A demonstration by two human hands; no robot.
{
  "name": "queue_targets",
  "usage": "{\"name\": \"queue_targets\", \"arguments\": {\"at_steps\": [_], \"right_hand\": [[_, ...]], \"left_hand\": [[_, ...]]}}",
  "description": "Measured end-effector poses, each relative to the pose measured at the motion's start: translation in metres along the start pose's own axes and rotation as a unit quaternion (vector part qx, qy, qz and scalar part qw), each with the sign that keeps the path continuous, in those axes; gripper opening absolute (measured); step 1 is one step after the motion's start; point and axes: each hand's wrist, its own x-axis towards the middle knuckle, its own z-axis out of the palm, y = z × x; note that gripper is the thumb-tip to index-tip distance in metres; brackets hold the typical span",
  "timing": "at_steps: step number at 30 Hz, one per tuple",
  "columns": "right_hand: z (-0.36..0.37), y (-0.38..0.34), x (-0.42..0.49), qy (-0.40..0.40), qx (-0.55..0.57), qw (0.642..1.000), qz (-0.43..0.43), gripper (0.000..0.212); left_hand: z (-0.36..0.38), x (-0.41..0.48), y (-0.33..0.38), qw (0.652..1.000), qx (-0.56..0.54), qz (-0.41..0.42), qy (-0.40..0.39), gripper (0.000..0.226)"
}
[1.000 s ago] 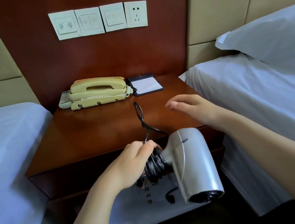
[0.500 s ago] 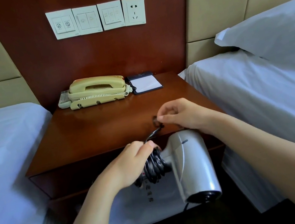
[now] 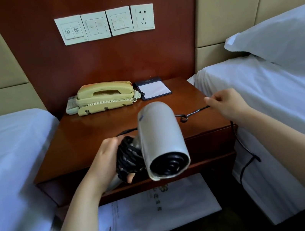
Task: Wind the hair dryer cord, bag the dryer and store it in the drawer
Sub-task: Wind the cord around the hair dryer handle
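Our left hand grips the hair dryer by its handle, fingers curled round the wound black cord. We hold the dryer above the worktop front edge, black-ringed end toward us. A white printed bag lies below. The free cord runs taut to our right hand, which pinches it.

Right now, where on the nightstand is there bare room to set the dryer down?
The left front of the nightstand is bare wood, bordered by the phone behind and the front edge. The back is crowded with the phone and notepad. The right side is crossed by the cord stretched from the dryer to the right hand.
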Motion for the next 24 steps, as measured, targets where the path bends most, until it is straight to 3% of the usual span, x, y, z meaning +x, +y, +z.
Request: {"name": "queue_targets", "arguments": {"at_steps": [7, 12, 18, 21, 24], "right_hand": [[-0.003, 0.018, -0.005, -0.057, -0.062, 0.996, 0.027, 0.042], [0.004, 0.018, -0.018, -0.244, -0.064, 0.968, -0.004, 0.054], [0.012, 0.005, -0.043, -0.468, 0.121, 0.875, 0.034, 0.052], [0.018, -0.001, -0.041, -0.467, 0.286, 0.829, 0.112, 0.057], [0.025, -0.007, -0.035, -0.391, 0.383, 0.817, 0.178, 0.053]], "left_hand": [[-0.021, 0.001, -0.007, 0.997, 0.017, -0.012, 0.079, 0.048], [-0.013, 0.007, -0.007, 0.982, -0.102, -0.084, 0.137, 0.044], [-0.003, 0.013, -0.006, 0.966, -0.198, -0.110, 0.125, 0.049], [0.002, 0.014, -0.008, 0.979, -0.159, -0.095, 0.085, 0.047], [0.010, 0.012, -0.009, 0.990, -0.109, -0.088, 0.034, 0.046]]}}
